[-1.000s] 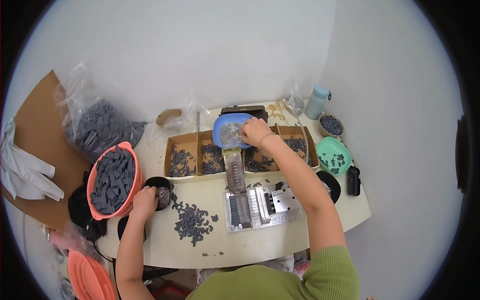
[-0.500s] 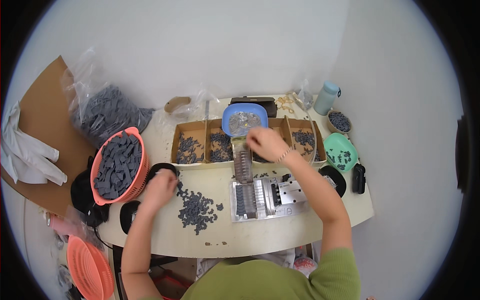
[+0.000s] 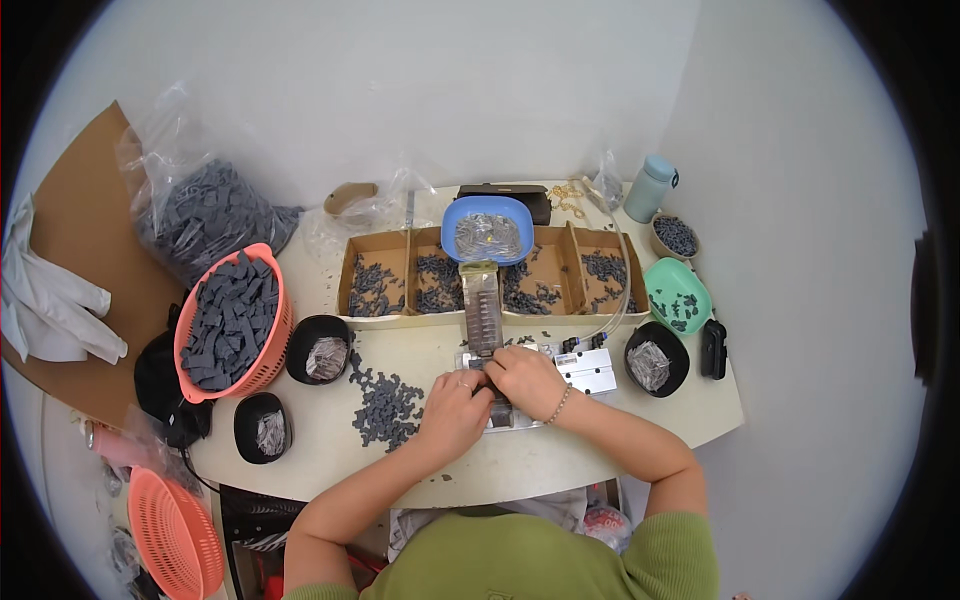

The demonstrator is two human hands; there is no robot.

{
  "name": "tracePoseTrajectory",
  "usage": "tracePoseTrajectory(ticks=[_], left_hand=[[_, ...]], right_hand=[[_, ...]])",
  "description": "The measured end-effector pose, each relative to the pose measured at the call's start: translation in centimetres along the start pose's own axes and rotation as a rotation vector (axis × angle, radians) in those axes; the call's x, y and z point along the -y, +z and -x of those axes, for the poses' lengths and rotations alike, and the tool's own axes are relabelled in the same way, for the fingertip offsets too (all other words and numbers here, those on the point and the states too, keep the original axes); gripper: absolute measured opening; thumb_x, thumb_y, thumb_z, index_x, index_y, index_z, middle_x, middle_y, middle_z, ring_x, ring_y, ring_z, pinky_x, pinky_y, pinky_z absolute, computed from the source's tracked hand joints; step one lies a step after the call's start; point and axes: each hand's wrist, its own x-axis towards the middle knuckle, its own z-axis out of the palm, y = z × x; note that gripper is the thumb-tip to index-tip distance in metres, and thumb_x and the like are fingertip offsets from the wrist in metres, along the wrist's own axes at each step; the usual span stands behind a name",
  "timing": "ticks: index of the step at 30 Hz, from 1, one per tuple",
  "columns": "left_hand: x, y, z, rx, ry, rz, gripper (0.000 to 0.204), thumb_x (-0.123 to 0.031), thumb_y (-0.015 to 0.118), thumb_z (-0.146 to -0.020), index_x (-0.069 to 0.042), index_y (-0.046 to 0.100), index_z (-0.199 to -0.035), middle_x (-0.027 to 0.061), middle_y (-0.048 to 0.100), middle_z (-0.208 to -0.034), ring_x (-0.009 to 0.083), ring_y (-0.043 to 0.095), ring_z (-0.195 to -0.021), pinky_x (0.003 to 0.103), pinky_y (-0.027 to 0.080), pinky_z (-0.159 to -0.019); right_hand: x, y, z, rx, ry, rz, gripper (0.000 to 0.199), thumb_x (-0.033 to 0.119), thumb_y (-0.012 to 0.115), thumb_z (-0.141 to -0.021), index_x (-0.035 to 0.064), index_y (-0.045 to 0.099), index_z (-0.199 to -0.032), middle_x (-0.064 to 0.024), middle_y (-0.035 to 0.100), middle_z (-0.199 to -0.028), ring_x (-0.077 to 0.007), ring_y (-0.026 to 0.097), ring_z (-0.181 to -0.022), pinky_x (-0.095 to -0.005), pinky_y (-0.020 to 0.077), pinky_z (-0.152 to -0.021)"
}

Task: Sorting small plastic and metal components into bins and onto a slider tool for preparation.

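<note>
Both my hands meet over a small metal fixture [image 3: 585,371] on the white table [image 3: 560,455]. My left hand [image 3: 452,411] and my right hand [image 3: 526,381] rest with fingers curled on its near end, hiding what is under them. A narrow metal chute [image 3: 482,308] full of small parts runs from a blue bowl [image 3: 488,231] down to the fixture. A loose pile of small dark grey parts [image 3: 385,405] lies just left of my left hand.
A cardboard tray [image 3: 395,285] with compartments of dark parts stands behind the fixture. Black bowls [image 3: 318,348] [image 3: 656,357] [image 3: 262,427], a salmon basket of grey pieces [image 3: 232,321], a green dish [image 3: 678,295], a plastic bag [image 3: 205,205] and a bottle [image 3: 650,187] ring the table.
My left hand left the black bowl at the left and came to the fixture. My right hand came down from the blue bowl to the fixture beside it.
</note>
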Motion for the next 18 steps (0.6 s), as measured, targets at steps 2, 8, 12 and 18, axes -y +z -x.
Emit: tracePoseTrajectory(ticks=[2,8,12,18], left_hand=[[0.0,0.1,0.8,0.019,0.044,-0.047,0.016,-0.009,0.067,-0.072,-0.004,0.063,-0.087,0.0096,0.057,-0.101,0.0288,0.053,-0.097,0.04,0.041,-0.085],[-0.6,-0.9,1.7,0.005,0.001,-0.065,0.031,-0.015,0.066,-0.075,0.0,0.062,-0.102,0.0126,0.056,-0.108,0.0277,0.054,-0.101,0.04,0.042,-0.088],[0.4,-1.1,1.6,0.056,-0.072,-0.1,0.046,-0.023,0.066,-0.079,0.004,0.056,-0.115,0.0168,0.052,-0.119,0.0306,0.05,-0.11,0.042,0.039,-0.093],[0.3,0.6,1.4,0.129,-0.041,-0.081,0.065,-0.031,0.068,-0.08,0.008,0.045,-0.127,0.0254,0.034,-0.137,0.0376,0.033,-0.128,0.047,0.029,-0.103]], right_hand=[[0.2,0.2,0.2,-0.017,-0.015,0.008,0.006,0.009,0.058,-0.073,0.0064,0.06,-0.078,-0.007,0.056,-0.081,-0.0214,0.06,-0.08,-0.0312,0.0518,-0.069],[-0.2,0.4,1.6,-0.121,-0.01,-0.138,0.022,0.009,0.058,-0.074,0.0032,0.064,-0.094,-0.008,0.059,-0.089,-0.0224,0.058,-0.086,-0.0331,0.0495,-0.075],[-0.4,-1.1,2.7,-0.09,0.029,-0.102,0.032,0.012,0.061,-0.074,0.0025,0.063,-0.104,-0.007,0.059,-0.099,-0.0235,0.056,-0.091,-0.0358,0.0456,-0.082],[1.3,-0.7,3.8,-0.077,0.04,-0.024,0.041,0.016,0.068,-0.074,0.0003,0.06,-0.111,-0.0103,0.056,-0.116,-0.0246,0.053,-0.103,-0.0377,0.0399,-0.09]])
